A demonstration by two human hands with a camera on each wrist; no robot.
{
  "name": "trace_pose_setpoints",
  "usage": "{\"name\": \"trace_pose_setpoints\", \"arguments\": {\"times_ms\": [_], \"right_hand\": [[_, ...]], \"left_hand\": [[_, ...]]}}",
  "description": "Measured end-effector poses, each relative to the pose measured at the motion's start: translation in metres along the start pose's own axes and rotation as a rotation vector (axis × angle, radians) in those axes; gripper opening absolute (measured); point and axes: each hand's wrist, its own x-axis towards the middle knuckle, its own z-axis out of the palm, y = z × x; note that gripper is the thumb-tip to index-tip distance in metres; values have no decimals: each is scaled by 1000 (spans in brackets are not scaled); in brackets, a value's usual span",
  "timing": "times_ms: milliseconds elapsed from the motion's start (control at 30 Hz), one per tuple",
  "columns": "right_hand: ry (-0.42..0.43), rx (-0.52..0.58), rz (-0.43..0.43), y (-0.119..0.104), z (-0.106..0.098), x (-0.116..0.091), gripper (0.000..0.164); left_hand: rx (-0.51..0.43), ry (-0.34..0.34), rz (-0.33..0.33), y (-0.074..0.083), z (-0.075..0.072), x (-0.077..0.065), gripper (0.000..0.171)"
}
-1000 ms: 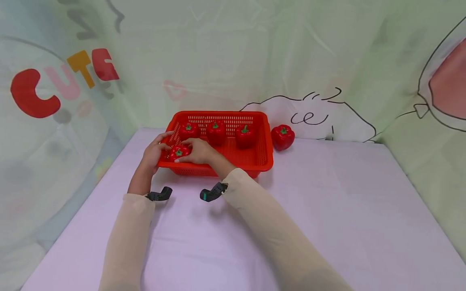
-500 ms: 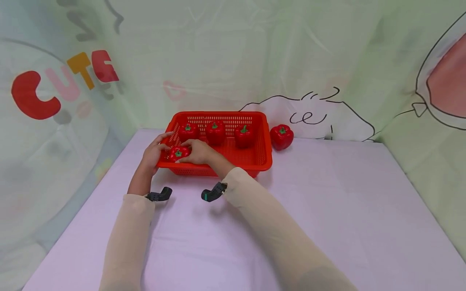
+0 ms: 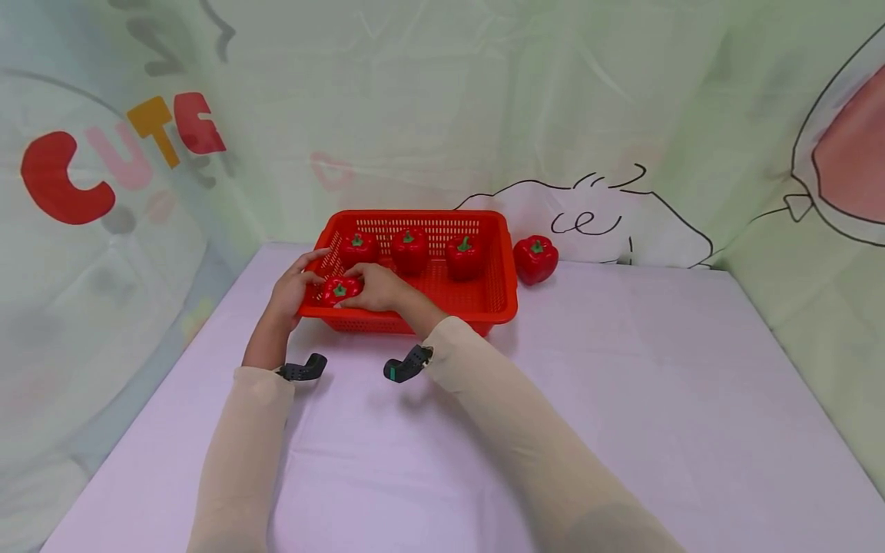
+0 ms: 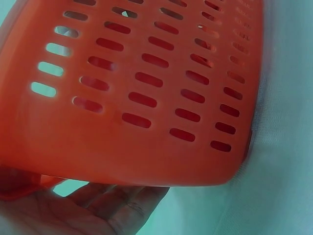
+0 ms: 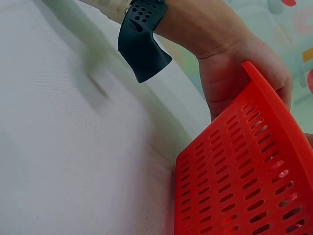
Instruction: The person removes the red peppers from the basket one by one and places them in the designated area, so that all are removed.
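Observation:
A red plastic basket (image 3: 477, 317) with slotted walls stands toward the back of the table. My left hand (image 3: 285, 296) grips its left end, fingers along the rim; in the left wrist view, fingers (image 4: 122, 208) show at the edge of the basket wall (image 4: 146, 164). Inside, in the front left corner, sits a red bell pepper (image 3: 340, 289) with a green stem. My right hand (image 3: 380, 289) reaches over the front rim and holds this pepper between thumb and fingers. The right wrist view shows the left hand (image 5: 244, 73) at the basket (image 5: 230, 171), while the right hand is outside it.
Three more red bell peppers lie in the basket: back left (image 3: 359, 249), back middle (image 3: 410, 252) and right (image 3: 465, 259). Another bell pepper (image 3: 535, 259) stands on the table just right of the basket. A printed cloth backdrop (image 3: 415, 115) rises behind the table (image 3: 657, 399).

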Motion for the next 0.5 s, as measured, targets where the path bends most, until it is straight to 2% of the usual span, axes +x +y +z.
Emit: {"name": "trace_pose_setpoints", "arguments": {"times_ms": [500], "right_hand": [[50, -20, -33, 2, -1, -1, 66]], "left_hand": [[-5, -17, 5, -1, -2, 2, 57]]}}
